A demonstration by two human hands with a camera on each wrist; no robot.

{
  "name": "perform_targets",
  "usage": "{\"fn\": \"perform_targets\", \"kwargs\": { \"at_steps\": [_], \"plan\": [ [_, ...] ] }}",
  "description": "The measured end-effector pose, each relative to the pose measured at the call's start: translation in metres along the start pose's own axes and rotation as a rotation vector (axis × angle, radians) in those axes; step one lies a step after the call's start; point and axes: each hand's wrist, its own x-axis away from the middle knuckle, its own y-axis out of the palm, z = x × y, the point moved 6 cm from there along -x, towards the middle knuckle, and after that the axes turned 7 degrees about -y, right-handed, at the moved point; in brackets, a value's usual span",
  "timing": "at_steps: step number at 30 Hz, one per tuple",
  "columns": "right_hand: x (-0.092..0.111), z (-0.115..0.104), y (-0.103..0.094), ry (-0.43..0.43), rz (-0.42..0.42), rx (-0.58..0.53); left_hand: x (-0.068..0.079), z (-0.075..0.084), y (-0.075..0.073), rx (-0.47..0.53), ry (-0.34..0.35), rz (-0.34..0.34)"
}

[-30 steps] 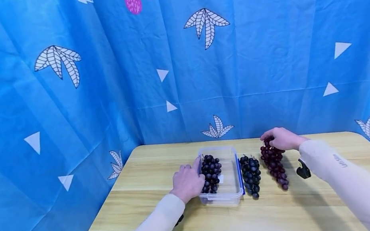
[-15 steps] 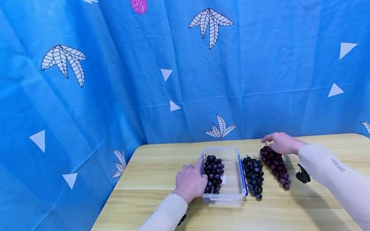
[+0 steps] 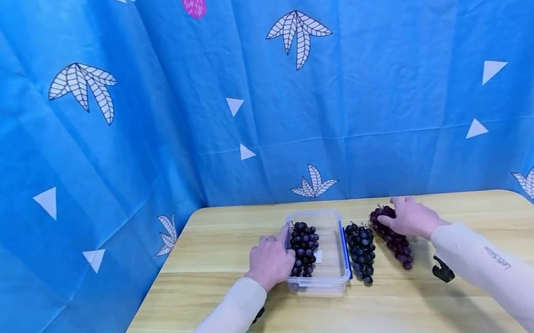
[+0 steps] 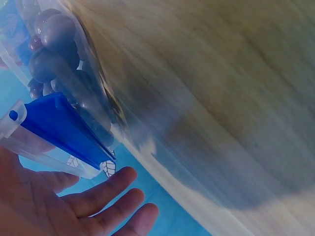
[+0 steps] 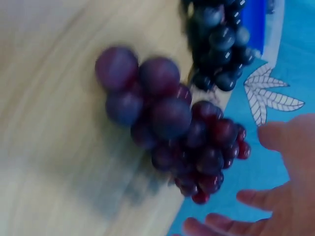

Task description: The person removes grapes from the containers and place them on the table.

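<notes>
A clear plastic container (image 3: 334,280) with blue latches stands on the table, a bunch of dark purple grapes (image 3: 304,245) along its left side. My left hand (image 3: 268,260) rests at its left rim, index finger extended along the edge; in the left wrist view the other fingers hang loosely beside the blue latch (image 4: 66,130). To the container's right lies a bunch of black grapes (image 3: 363,256), then a bunch of red grapes (image 3: 398,245). My right hand (image 3: 412,218) hovers by the red bunch's upper end, fingers spread and holding nothing in the right wrist view.
The light wooden table (image 3: 334,324) ends at a blue patterned curtain (image 3: 380,84) at the back and left. A blue latch (image 3: 349,255) hangs down the container's right side, close beside the black bunch.
A second ago my right hand held the red bunch by its upper end. The bunch now lies lower on the table, and that hand has let go. My left hand stays at the container.
</notes>
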Motion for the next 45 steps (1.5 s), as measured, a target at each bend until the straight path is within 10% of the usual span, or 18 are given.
{"fn": "perform_targets", "kwargs": {
  "at_steps": [11,34,45],
  "plan": [
    [0.005,-0.002,0.023,0.14,-0.178,-0.225,0.001,-0.001,-0.001,0.022,-0.005,0.023],
    [-0.009,0.008,0.036,0.098,-0.093,-0.194,-0.003,0.0,0.002,0.019,-0.009,0.026],
    [-0.002,0.018,0.034,0.129,-0.121,-0.39,-0.005,-0.001,0.003,0.021,-0.007,0.011]
  ]
}}
